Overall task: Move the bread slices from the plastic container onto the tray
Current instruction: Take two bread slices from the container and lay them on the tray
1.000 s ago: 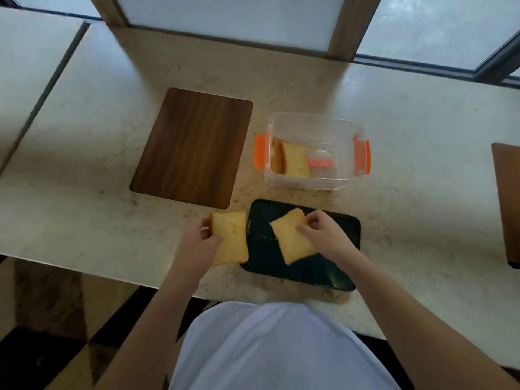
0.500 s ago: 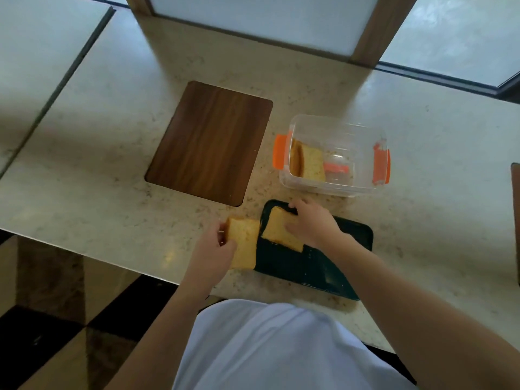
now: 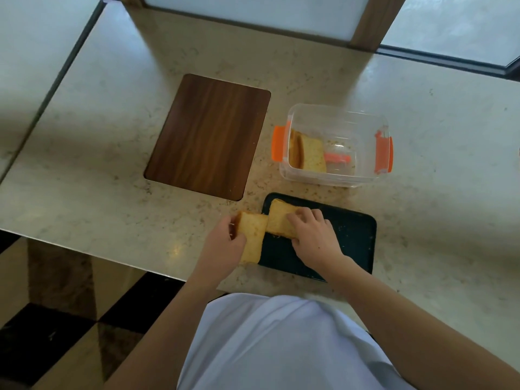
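Observation:
A dark green tray (image 3: 354, 243) lies near the counter's front edge. My right hand (image 3: 312, 235) presses a bread slice (image 3: 278, 218) flat into the tray's far left corner. My left hand (image 3: 225, 243) grips a second bread slice (image 3: 253, 235) at the tray's left rim, partly over the counter, touching the first slice. Behind the tray stands a clear plastic container (image 3: 337, 116) with orange latches. Two more bread slices (image 3: 309, 153) lean upright at its left end.
A brown wooden board (image 3: 208, 136) lies flat on the pale stone counter (image 3: 84, 164), left of the container. The counter's front edge runs just below my hands, with a checkered floor (image 3: 56, 319) beneath. A window frame borders the back.
My right hand has slid its slice from the tray's middle to the far left corner and laid it flat. My left hand has kept its slice at the tray's left rim.

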`<action>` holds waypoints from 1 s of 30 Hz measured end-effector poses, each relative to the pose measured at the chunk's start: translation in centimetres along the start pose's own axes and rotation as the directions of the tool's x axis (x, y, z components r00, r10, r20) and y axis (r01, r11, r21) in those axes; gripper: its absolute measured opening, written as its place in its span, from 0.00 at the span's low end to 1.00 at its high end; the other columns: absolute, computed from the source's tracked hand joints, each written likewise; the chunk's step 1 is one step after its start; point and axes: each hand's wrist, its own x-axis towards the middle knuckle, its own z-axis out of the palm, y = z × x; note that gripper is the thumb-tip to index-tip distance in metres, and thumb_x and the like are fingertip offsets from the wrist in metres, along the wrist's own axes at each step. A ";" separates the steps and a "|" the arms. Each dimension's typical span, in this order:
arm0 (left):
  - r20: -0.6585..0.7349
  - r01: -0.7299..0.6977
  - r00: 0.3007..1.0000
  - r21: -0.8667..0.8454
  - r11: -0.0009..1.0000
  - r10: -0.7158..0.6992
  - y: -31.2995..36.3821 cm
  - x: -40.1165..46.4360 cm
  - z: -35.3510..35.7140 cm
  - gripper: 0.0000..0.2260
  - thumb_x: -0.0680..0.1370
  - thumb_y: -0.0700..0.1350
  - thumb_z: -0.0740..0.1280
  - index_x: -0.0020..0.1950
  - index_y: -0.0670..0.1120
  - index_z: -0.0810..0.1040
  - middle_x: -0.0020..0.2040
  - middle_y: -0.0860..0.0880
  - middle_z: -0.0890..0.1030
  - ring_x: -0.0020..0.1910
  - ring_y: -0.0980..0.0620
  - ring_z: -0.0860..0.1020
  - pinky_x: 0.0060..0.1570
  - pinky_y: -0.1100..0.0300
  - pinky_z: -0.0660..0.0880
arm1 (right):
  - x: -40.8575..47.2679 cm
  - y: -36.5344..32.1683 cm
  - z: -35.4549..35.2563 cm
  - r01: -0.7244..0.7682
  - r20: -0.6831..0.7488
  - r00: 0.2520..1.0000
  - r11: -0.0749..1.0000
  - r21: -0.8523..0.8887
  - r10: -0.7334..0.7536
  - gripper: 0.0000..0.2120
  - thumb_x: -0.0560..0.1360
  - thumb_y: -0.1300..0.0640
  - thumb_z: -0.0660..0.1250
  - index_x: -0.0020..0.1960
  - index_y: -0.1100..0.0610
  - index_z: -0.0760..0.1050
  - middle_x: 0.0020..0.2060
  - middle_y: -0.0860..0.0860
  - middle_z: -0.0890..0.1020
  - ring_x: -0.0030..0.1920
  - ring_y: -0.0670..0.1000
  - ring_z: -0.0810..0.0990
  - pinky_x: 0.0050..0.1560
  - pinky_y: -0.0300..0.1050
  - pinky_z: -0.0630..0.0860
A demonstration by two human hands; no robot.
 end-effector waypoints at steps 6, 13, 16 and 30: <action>0.013 -0.022 1.000 0.030 0.999 0.022 0.3 0.5 0.0 0.19 0.81 0.41 0.64 0.72 0.48 0.70 0.59 0.52 0.77 0.57 0.52 0.76 0.53 0.56 0.74 | 1.6 -0.3 -0.9 0.001 0.012 1.000 1.000 -0.017 -0.001 0.25 0.74 0.57 0.69 0.70 0.51 0.70 0.70 0.56 0.71 0.67 0.61 0.67 0.60 0.57 0.71; 0.029 0.005 1.000 -0.044 0.999 -0.004 0.6 1.6 -0.2 0.20 0.81 0.42 0.65 0.73 0.49 0.69 0.61 0.50 0.78 0.58 0.50 0.77 0.54 0.52 0.78 | 2.3 -0.4 -1.8 0.002 0.058 0.998 1.000 -0.028 0.000 0.26 0.74 0.53 0.70 0.71 0.51 0.70 0.71 0.55 0.68 0.69 0.61 0.66 0.64 0.59 0.70; 0.048 0.049 0.998 -0.112 0.993 -0.043 1.0 2.3 -0.3 0.21 0.80 0.41 0.65 0.73 0.48 0.69 0.61 0.49 0.78 0.58 0.49 0.78 0.51 0.54 0.78 | 1.5 -0.5 -1.8 -0.040 -0.017 0.999 0.989 0.144 0.043 0.26 0.75 0.52 0.70 0.72 0.51 0.70 0.69 0.54 0.71 0.69 0.58 0.67 0.64 0.57 0.71; 0.222 0.066 0.975 -0.312 0.948 0.005 2.7 2.4 3.2 0.20 0.78 0.35 0.67 0.66 0.53 0.70 0.66 0.42 0.73 0.61 0.43 0.77 0.55 0.42 0.81 | -4.7 -0.1 -1.2 -0.404 0.466 0.854 -0.269 0.874 0.230 0.12 0.76 0.54 0.74 0.58 0.56 0.81 0.48 0.54 0.88 0.50 0.53 0.87 0.46 0.42 0.83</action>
